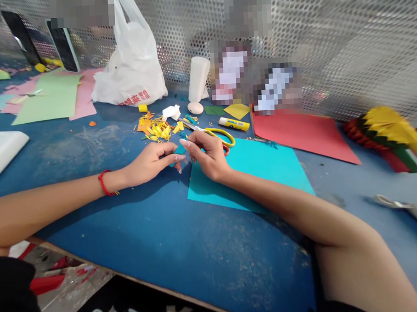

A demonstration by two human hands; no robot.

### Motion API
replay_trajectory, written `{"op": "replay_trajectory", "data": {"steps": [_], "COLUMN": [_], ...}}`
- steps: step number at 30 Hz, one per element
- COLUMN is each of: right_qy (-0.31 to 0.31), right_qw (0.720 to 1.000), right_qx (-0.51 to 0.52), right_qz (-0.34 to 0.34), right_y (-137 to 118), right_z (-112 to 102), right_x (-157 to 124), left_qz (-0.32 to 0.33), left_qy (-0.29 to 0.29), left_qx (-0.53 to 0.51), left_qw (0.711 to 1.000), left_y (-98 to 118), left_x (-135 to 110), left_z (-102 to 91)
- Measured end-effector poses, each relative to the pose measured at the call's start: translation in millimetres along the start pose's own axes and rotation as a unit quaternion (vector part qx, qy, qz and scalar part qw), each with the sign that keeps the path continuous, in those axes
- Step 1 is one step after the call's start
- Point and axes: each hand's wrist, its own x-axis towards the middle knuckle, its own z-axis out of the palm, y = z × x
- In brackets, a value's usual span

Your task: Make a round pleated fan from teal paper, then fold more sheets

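Within the left grip is a pinched teal paper piece; just beside it, the right grip, its hold unclear, has scissors just beyond and a blue sheet beneath

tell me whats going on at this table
A person sits with both hands together over the blue table. The left hand pinches a small teal piece, apparently paper; the right hand has its fingers close beside it, though whether they grip anything is unclear. A turquoise sheet lies under the right forearm. Scissors lie just beyond, near yellow and orange scraps.
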Motion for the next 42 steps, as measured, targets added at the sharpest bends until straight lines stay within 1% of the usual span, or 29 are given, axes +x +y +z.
{"op": "replay_trajectory", "data": {"steps": [4, 6, 8, 9, 13, 15, 17, 19, 21, 24, 26, 28, 29, 32, 33, 35, 37, 39, 42], "right_qy": [0.035, 0.026, -0.001, -0.022, -0.099, -0.112, -0.111, -0.116, -0.138, -0.178, -0.191, -0.194, -0.193, -0.194, -0.195, -0.197, -0.195, -0.189, -0.175], "right_qw": [0.999, 0.999, 1.000, 0.999, 0.990, 0.982, 0.973, 0.963, 0.954, 0.951, 0.953, 0.957, 0.958, 0.956, 0.956, 0.958, 0.963, 0.968, 0.970], "right_qx": [0.021, 0.020, 0.005, -0.007, -0.084, -0.129, -0.176, -0.215, -0.239, -0.238, -0.222, -0.207, -0.203, -0.205, -0.205, -0.195, -0.175, -0.159, -0.156], "right_qz": [0.011, -0.005, -0.022, -0.028, -0.056, -0.076, -0.097, -0.112, -0.114, -0.091, -0.076, -0.068, -0.067, -0.080, -0.082, -0.078, -0.063, -0.050, -0.061], "right_y": [4, 8, 12, 15, 23, 25, 26, 26, 27, 28, 29, 30, 30, 30, 30, 30, 31, 32, 35], "right_z": [-2, -6, -11, -13, -21, -21, -20, -19, -18, -18, -19, -20, -21, -20, -20, -20, -19, -20, -21], "right_x": [0, 1, 3, 4, 5, 4, 3, 2, 2, 3, 5, 6, 6, 7, 7, 8, 8, 8, 8], "left_qz": [-0.004, -0.009, 0.000, 0.010, 0.042, 0.047, 0.059, 0.083, 0.116, 0.134, 0.121, 0.123, 0.133, 0.185, 0.203, 0.237, 0.259, 0.266, 0.249], "left_qy": [0.079, 0.127, 0.144, 0.135, 0.054, 0.037, 0.026, 0.014, 0.010, -0.002, -0.024, -0.040, -0.048, -0.084, -0.100, -0.126, -0.143, -0.154, -0.167], "left_qx": [0.026, 0.044, 0.073, 0.087, 0.129, 0.150, 0.177, 0.211, 0.244, 0.267, 0.262, 0.284, 0.312, 0.410, 0.426, 0.432, 0.425, 0.410, 0.361], "left_qw": [0.997, 0.991, 0.987, 0.987, 0.989, 0.987, 0.982, 0.974, 0.963, 0.954, 0.957, 0.950, 0.939, 0.889, 0.876, 0.861, 0.855, 0.858, 0.883], "left_y": [-3, -4, -7, -8, -15, -19, -24, -30, -34, -37, -37, -35, -34, -33, -33, -35, -38, -41, -42], "left_x": [-2, -3, -3, -4, -5, -5, -3, -1, 1, 2, 1, 0, 0, 3, 5, 8, 11, 12, 13], "left_z": [-1.1, -6.2, -12.9, -16.2, -24.0, -24.1, -23.5, -23.9, -26.2, -32.0, -35.7, -38.0, -38.8, -40.1, -40.6, -42.1, -43.5, -44.2, -43.2]}}
